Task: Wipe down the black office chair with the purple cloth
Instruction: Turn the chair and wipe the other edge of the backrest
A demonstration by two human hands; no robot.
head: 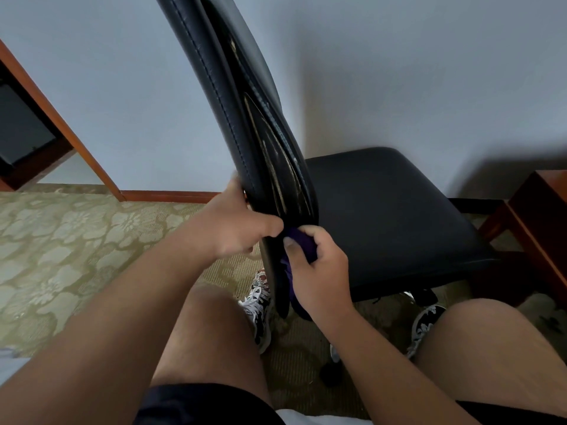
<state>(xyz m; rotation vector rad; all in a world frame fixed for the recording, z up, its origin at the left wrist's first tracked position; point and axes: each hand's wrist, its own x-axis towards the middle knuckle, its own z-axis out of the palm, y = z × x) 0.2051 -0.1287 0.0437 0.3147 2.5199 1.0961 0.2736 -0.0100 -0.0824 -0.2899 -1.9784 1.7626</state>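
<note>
**Position.** The black office chair [276, 167] stands on patterned carpet [76, 240], with its backrest [227, 96] turned nearly edge-on to the seated person.

**Hands.** The left hand [236, 228] grips the lower side edge of the backrest. Its fingers curl out of sight behind the edge and the thumb lies across the near face. The right hand [319, 268] holds the purple cloth [302, 243] bunched under curled fingers and presses it to the foot of the backrest, close to the seat [386, 216].

**Progress.** Wiping appears to be under way at the lower backrest. Pale streaks run along the backrest panel, and it cannot be told whether they are dust, wear or glare. No visible trace separates wiped surface from unwiped, so finished areas cannot be confirmed. The seat and the base beneath it are judged outstanding.
</note>
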